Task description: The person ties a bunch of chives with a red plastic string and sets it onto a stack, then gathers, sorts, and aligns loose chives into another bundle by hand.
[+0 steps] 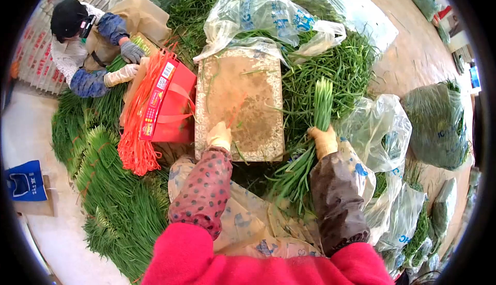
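My right hand (323, 139), in a pale glove, is wrapped round a bundle of green stalks (323, 104). The pale cut ends point up and away from me, and the long leaves hang down below the hand, right of the board. My left hand (220, 135), also gloved, is closed at the lower left part of the worn board (248, 94). A thin red strip (237, 110) runs up from its fingers across the board. Left of the board stands a red bag (178, 96) with many orange-red ties (142, 125) draped over its side.
A co-worker (85, 47) at the upper left handles another bundle. Tied green bundles (119, 187) lie at the left. Loose greens (341, 68) and clear plastic bags (380, 130) are at the right. More plastic (258, 16) lies beyond the board. A blue bag (27, 180) sits far left.
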